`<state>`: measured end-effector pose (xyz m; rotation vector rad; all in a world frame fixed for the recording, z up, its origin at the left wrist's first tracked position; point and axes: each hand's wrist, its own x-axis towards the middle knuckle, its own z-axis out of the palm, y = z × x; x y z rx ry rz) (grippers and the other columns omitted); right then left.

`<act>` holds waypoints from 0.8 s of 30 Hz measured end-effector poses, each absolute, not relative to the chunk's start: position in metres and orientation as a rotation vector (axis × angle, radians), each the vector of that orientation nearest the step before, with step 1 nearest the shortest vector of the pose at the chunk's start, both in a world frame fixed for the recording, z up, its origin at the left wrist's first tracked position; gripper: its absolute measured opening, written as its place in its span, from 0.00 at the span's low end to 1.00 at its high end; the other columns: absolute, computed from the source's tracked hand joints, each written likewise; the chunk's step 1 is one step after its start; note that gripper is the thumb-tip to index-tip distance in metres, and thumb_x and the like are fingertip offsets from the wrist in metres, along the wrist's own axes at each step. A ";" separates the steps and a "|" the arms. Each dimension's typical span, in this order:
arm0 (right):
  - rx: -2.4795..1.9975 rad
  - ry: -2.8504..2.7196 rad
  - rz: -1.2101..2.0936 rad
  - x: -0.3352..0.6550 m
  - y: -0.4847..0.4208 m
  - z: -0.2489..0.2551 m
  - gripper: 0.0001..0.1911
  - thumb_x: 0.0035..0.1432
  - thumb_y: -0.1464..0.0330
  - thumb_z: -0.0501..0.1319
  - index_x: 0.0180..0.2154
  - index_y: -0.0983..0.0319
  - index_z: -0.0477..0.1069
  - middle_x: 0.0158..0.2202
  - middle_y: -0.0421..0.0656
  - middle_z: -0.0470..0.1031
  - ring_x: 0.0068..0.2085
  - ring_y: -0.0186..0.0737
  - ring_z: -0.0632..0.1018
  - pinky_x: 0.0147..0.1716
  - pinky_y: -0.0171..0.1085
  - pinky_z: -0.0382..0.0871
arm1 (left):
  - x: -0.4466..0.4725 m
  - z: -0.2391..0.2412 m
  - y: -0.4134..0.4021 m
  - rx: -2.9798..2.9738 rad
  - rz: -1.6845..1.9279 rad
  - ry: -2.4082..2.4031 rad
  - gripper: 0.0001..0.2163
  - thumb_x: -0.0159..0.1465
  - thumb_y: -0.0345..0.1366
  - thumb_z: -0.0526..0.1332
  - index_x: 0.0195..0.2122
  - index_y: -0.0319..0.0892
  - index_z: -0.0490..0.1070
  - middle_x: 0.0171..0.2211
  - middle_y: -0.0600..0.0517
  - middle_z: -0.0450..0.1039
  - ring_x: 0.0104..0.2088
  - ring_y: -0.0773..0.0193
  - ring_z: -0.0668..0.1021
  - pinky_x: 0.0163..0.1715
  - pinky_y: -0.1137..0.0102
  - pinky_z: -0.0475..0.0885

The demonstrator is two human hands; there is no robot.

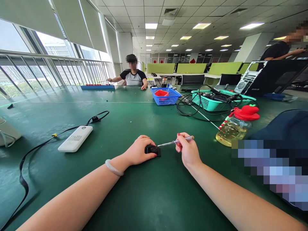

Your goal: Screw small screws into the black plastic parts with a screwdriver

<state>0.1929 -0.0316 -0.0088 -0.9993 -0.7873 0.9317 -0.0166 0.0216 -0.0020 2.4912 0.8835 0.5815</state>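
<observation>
1. Head view, the hands: the left hand [141, 150] is closed around a small black plastic part [154, 149], thumb along its near side and fingers over its far side; the part lies on the green tabletop [154, 195], in front of the wearer and between the two hands; the right hand [190, 152] is closed on the handle of a slim screwdriver [171, 142], its shaft slanting down leftward to the part.

2. Head view, working well: the thumb and fingers would do best to press the part flat against the tabletop, so that it cannot twist; the low slant of the shaft looks likely to let the tip slide off, so a steeper angle, in line with whatever recess it meets, should serve better; light pressure first, and left fingertips kept out of the tip's path.

3. Head view, hard to make out: the tip is too small to tell whether it touches the part or stops just short; the left fingers cover part of its far side, and details on its dark top are unclear; some right fingers are hidden behind the hand; pixelation masks what lies at lower right; a pale object [7, 133] is cut off at the left edge.
</observation>
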 end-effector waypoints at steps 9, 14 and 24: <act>-0.944 -0.901 1.083 0.198 -0.030 -0.008 0.18 0.47 0.57 0.69 0.26 0.59 0.62 0.20 0.33 0.64 0.18 0.28 0.64 0.17 0.31 0.58 | -0.017 -0.004 0.023 2.499 0.582 0.885 0.12 0.56 0.41 0.67 0.40 0.45 0.74 0.43 0.49 0.77 0.56 0.48 0.69 0.57 0.54 0.65; -0.905 -0.961 1.048 0.205 -0.025 -0.007 0.20 0.46 0.59 0.71 0.31 0.58 0.61 0.25 0.34 0.69 0.23 0.32 0.70 0.24 0.35 0.66 | -0.017 -0.002 0.022 2.487 0.579 0.886 0.12 0.56 0.41 0.67 0.40 0.46 0.74 0.43 0.49 0.77 0.55 0.48 0.69 0.56 0.55 0.66; -0.922 -1.282 0.652 0.201 -0.032 -0.005 0.21 0.58 0.58 0.63 0.49 0.53 0.58 0.35 0.38 0.74 0.35 0.39 0.76 0.39 0.45 0.72 | -0.017 0.002 0.019 2.453 0.503 0.807 0.14 0.53 0.42 0.70 0.39 0.45 0.73 0.47 0.49 0.77 0.59 0.49 0.66 0.58 0.56 0.65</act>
